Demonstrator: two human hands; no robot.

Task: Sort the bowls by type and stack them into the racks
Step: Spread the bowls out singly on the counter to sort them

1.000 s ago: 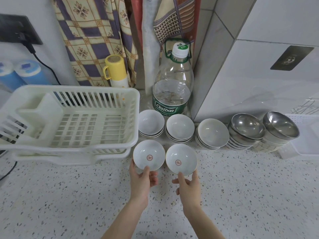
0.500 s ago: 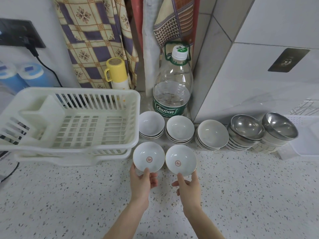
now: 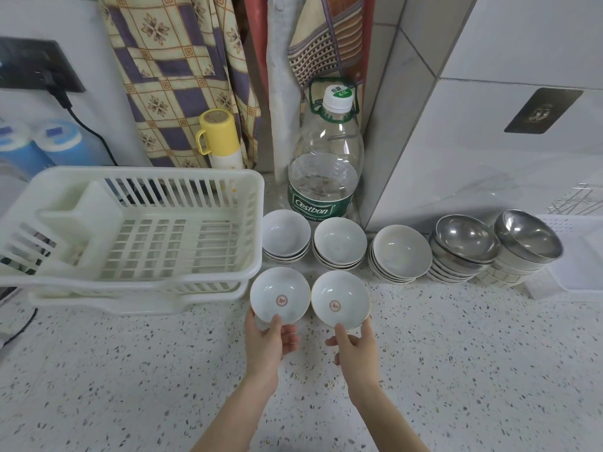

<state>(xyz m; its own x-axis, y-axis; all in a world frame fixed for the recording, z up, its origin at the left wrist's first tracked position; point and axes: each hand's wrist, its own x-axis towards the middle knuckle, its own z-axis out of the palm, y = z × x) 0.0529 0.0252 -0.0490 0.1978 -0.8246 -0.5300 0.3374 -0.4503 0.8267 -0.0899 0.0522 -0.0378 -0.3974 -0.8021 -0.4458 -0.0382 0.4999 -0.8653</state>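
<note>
- Underneath everything, a speckled terrazzo countertop [image 3: 456,370] runs from the near edge back to the tiled wall.
- On its left stands a white plastic dish rack [image 3: 137,236] on a drip tray, its long axis running left to right, with a cutlery box in its left end.
- A Cestbon water bottle [image 3: 326,164] stands upright at the wall, just behind the bowls.
- Along the wall sit five tilted stacks, mouths facing the camera: three stacks of white ceramic bowls [image 3: 339,247] just right of the rack, then two stacks topped with steel bowls [image 3: 465,241] further right.
- A yellow-capped flask [image 3: 219,138] stands behind the rack.
- The left hand [image 3: 267,345] pinches the near rim of the left red-marked bowl [image 3: 280,300], thumb inside and fingers curled under; the bowl lies just beyond the grip, tipped up toward the camera, beside the rack's right end.
- The right hand [image 3: 357,352] pinches the near rim of the right red-marked bowl [image 3: 340,305] the same way, thumb on the inside; this bowl also sits beyond the fingers, tipped up.
- Both held bowls are side by side, almost touching, in front of the white stacks.
</note>
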